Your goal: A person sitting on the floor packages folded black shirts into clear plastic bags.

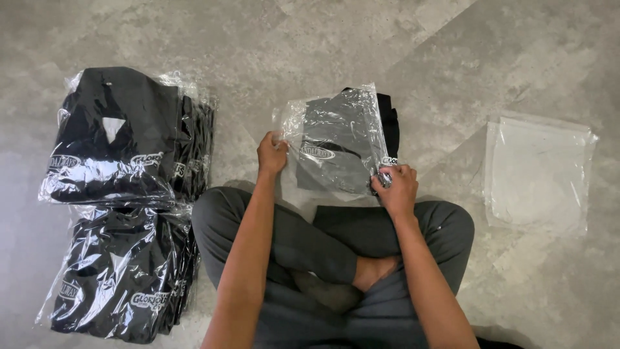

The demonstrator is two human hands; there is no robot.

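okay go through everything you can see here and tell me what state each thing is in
Clear bag: partly over a folded black garment, mouth unsealed.
Black garment: sticking out at the top.
Left hand: gripping the bag's left edge.
Right hand: pinching its lower right corner.
Bagged garment stacks: packed, piled.
Empty bags: flat, unfilled.

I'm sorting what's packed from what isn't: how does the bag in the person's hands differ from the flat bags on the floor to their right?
The held bag has a dark folded garment in it; the flat bags look empty and pale. The held bag is gripped at its edges by the left hand and right hand; the flat bags lie untouched on the floor. The held bag is crinkled, the flat bags smooth. Both are clear plastic.
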